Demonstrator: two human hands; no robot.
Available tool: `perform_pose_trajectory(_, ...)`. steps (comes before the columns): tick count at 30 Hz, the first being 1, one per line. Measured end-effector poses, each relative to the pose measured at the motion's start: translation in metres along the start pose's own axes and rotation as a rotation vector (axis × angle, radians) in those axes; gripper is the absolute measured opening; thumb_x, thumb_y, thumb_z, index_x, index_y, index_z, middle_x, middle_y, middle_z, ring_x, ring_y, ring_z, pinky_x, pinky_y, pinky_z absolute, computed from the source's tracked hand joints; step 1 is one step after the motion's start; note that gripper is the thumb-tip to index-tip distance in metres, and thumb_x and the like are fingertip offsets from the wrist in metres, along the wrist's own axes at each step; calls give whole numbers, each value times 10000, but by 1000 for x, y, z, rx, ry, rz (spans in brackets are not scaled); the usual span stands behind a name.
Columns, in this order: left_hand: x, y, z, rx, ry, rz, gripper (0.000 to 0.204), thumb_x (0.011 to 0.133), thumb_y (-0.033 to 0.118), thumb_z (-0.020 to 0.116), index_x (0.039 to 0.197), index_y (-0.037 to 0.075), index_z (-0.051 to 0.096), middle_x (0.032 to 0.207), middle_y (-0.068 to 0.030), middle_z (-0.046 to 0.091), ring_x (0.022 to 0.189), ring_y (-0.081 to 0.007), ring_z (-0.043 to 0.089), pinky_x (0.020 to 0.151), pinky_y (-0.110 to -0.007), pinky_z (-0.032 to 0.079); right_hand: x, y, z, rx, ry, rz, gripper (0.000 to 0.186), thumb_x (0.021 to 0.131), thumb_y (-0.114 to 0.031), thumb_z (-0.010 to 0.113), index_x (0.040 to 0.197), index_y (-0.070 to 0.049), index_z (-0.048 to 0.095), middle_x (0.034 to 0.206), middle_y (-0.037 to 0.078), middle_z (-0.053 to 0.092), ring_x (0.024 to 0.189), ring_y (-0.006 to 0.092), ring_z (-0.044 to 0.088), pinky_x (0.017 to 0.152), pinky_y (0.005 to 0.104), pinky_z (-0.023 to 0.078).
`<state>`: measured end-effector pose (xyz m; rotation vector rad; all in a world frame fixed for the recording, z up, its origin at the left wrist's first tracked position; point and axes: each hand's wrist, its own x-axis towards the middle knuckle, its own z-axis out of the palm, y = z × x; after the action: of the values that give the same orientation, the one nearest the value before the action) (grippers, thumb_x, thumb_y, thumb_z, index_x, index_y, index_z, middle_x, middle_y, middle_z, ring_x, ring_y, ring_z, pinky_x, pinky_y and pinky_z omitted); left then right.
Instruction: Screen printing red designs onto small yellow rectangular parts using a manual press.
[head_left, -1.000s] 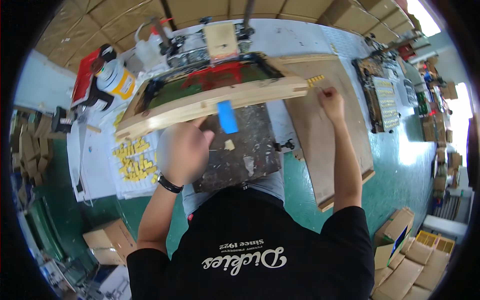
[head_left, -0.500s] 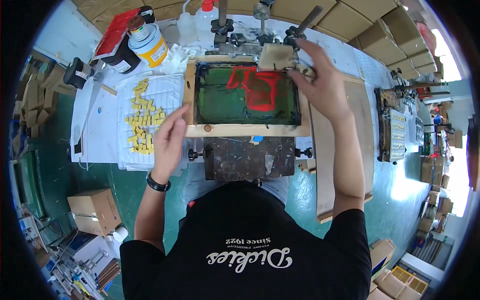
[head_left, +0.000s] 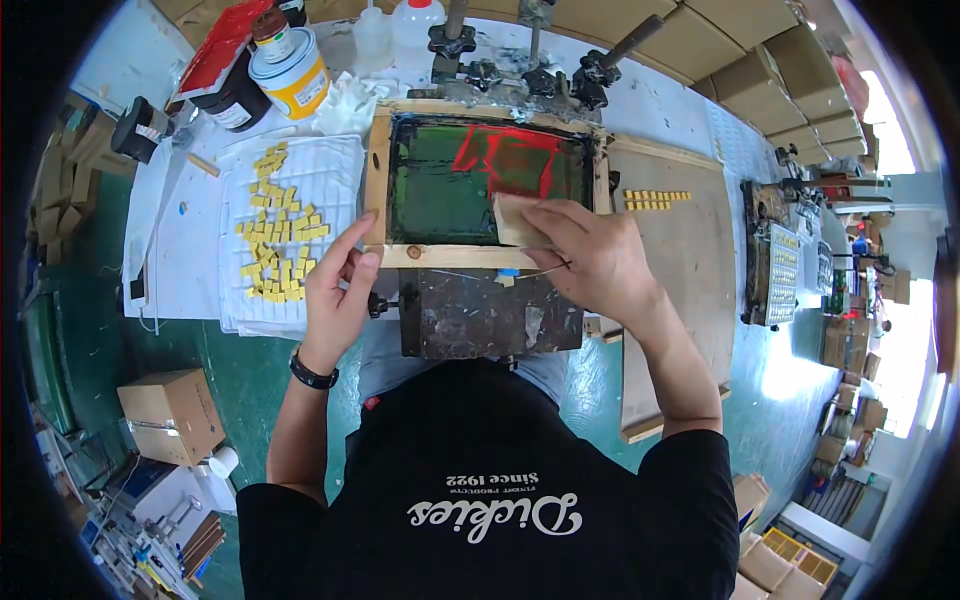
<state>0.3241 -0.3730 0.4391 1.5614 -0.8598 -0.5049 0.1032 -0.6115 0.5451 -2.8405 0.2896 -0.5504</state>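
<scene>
A wooden-framed printing screen (head_left: 455, 256) with green mesh lies before me over a dark metal base (head_left: 490, 315). Red ink (head_left: 520, 155) is smeared across the right half of its mesh. My right hand (head_left: 600, 250) grips a beige squeegee (head_left: 516, 220), tilted against the mesh near the frame's front edge. At the near left corner of the frame, my left hand (head_left: 340, 290) has its thumb and fingers closed around the wood. The squeegee and right hand cover the mesh's near right corner.
Small yellow pieces (head_left: 270, 230) lie on a white tray (head_left: 235, 300) at left; more rows (head_left: 655, 199) sit on a brown board (head_left: 680, 290) at right. Ink cans (head_left: 295, 85) and bottles (head_left: 375, 40) stand far left. Metal clamps (head_left: 535, 80) rise behind the screen.
My right hand has drawn the squeegee from the far edge of the screen toward me, to its near edge. The yellow rows on the board have come into view. My left hand stays at the corner.
</scene>
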Motion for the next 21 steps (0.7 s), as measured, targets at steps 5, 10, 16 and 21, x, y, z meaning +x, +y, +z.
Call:
perform_pose_trajectory(5,-4,2,-4,-40,-28,-24,414,1082,81,599,1490,9,606,1290,-72,661,839,-91,549,757,-217,497,18,27,-11,61,80,25,337,815,-63,835,1143,-23,771,1036,91,777,693,228,670,619,330,523)
perform_pose_trajectory(10,-4,13,-2,-108,-21,-39,398,1091,88,593,1479,2,603,1474,-106,656,884,-86,568,777,-215,525,29,40,-18,64,93,204,290,839,-87,847,1110,-8,782,1021,94,781,667,214,624,619,321,510)
perform_pose_trajectory(16,-7,15,3,-161,29,-55,387,1088,87,601,1465,-1,613,1505,-109,642,879,-79,566,772,-208,520,26,6,-21,-4,-58,345,248,836,-143,835,1065,-54,798,1020,68,777,692,277,668,645,363,543)
perform_pose_trajectory(21,-5,19,1,-184,23,-54,392,1084,83,607,1468,3,614,1393,-94,686,851,-76,562,772,-205,516,36,25,-14,138,79,148,280,811,-137,849,1070,-45,796,1031,69,779,682,272,669,641,361,541)
